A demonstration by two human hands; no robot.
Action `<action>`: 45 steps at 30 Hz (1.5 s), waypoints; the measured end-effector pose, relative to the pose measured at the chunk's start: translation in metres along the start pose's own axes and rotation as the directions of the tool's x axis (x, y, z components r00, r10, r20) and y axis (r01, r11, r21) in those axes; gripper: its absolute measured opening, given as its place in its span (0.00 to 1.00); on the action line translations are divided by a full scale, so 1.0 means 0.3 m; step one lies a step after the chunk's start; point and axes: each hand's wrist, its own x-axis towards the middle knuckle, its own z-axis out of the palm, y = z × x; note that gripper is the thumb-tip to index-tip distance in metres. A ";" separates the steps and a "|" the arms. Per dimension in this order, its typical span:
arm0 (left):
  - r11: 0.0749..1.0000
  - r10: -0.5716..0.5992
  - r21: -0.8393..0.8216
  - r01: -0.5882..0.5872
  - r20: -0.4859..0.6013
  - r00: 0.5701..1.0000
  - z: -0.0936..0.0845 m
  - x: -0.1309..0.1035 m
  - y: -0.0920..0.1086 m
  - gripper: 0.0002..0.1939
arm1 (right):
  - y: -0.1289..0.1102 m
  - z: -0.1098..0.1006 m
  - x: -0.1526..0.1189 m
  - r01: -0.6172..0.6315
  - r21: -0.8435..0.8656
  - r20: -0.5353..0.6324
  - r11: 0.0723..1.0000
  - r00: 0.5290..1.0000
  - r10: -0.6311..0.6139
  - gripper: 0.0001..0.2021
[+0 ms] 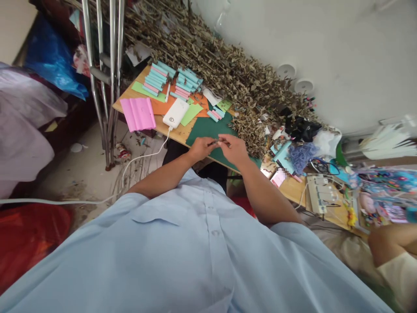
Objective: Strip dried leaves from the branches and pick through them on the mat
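My left hand (201, 149) and my right hand (233, 150) meet over the near edge of a dark green mat (208, 129). Both have their fingertips pinched together around a small dark piece (216, 142), too small to make out. Just beyond them lies a heap of dried leafy stems (250, 130). To the left on the table are a white power bank (176, 114) with a cable, green and orange paper, a pink folded sheet (138, 114), and stacks of blue and pink paper rolls (156, 79).
Metal crutches (112, 82) stand at the table's left end. A white cable (143, 155) hangs to the left. A phone (279, 177), purple yarn (302, 156) and a power strip (319, 193) lie right. Another person's arm (392, 243) shows at far right.
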 end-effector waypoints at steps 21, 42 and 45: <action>0.997 0.002 0.072 -0.002 -0.002 1.000 0.001 0.003 -0.001 0.10 | -0.020 0.024 -0.079 0.154 -0.062 -0.024 0.986 0.988 -0.156 0.17; 0.999 0.031 -0.016 -0.029 0.100 0.995 -0.028 0.001 0.004 0.11 | -0.008 -0.006 -0.022 0.021 0.140 0.105 0.990 0.994 -0.036 0.10; 1.000 0.025 -0.003 -0.025 0.129 0.991 -0.036 -0.001 -0.001 0.12 | -0.003 0.032 -0.055 -0.129 0.259 -0.006 0.957 0.991 0.135 0.12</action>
